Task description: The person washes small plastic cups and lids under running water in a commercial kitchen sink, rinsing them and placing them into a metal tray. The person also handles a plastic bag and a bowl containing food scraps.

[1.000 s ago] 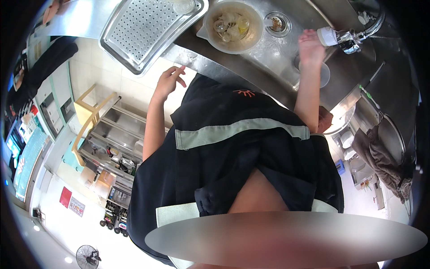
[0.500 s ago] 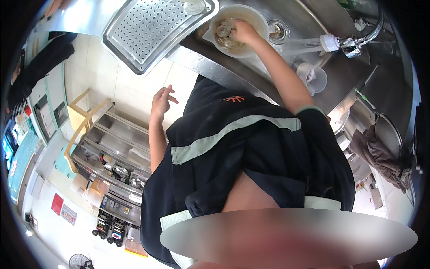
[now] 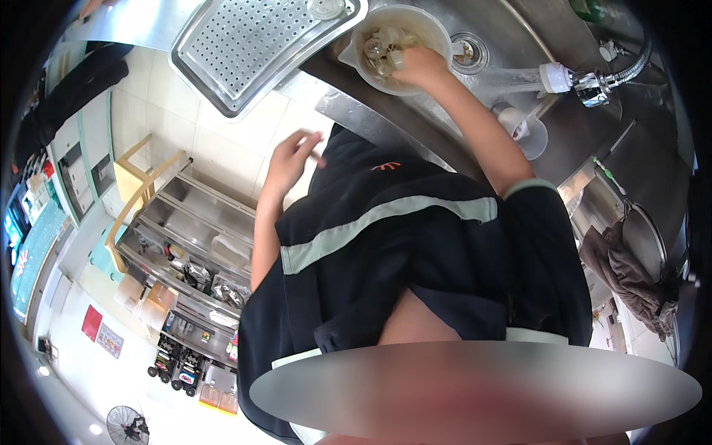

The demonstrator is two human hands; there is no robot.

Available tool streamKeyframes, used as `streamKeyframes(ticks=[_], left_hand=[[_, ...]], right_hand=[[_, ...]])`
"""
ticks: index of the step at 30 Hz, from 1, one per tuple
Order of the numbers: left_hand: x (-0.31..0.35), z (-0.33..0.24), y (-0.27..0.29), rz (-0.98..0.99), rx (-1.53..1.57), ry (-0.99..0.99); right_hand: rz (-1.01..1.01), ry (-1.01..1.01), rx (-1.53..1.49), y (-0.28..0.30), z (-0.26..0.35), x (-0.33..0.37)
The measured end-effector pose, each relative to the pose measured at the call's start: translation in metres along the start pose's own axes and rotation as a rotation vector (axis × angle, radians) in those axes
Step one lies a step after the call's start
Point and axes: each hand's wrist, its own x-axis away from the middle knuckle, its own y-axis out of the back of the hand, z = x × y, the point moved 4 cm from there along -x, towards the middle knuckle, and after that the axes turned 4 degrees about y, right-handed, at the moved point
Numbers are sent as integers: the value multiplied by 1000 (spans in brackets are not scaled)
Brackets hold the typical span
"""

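Note:
My right hand [image 3: 423,68] reaches into a white plastic pitcher [image 3: 354,61] standing in the sink. Its fingers are curled down among several small clear, cup-like pieces [image 3: 376,47] in cloudy liquid; a pale piece shows at the fingertips, too hidden to name. My left hand [image 3: 291,159] hangs free over the floor beside the apron, holding nothing, fingers loosely apart and slightly blurred. Right of the pitcher, water streams from the white head of a faucet [image 3: 556,77] into the sink.
A perforated metal draining tray [image 3: 256,52] lies left of the sink, a clear round lid-like piece [image 3: 325,7] on it. Near the drain [image 3: 470,52] a smaller clear measuring cup [image 3: 532,137] stands in the sink. A brown cloth [image 3: 619,271] hangs at right; a steel shelf unit [image 3: 189,215] stands left.
My right hand has shifted slightly right and down inside the pitcher. My left hand has moved right, closer to the apron, its fingers now bent more to the right.

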Motion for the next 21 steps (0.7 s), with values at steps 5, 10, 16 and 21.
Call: streamKeyframes(ticks=[5, 10, 16, 21], left_hand=[[-111, -85, -68, -51, -586, -434], [-255, -121, -151, 96, -885, -104], [-350, -89, -202, 10, -924, -36], [-328, -92, -198, 14, -1028, -46]], right_hand=[[-265, -32, -512, 21, -55, 124], [-558, -71, -1532, -33, -124, 155], [-672, -115, -1757, -40, -149, 118], [-709, -149, -1727, -38, -161, 114]])
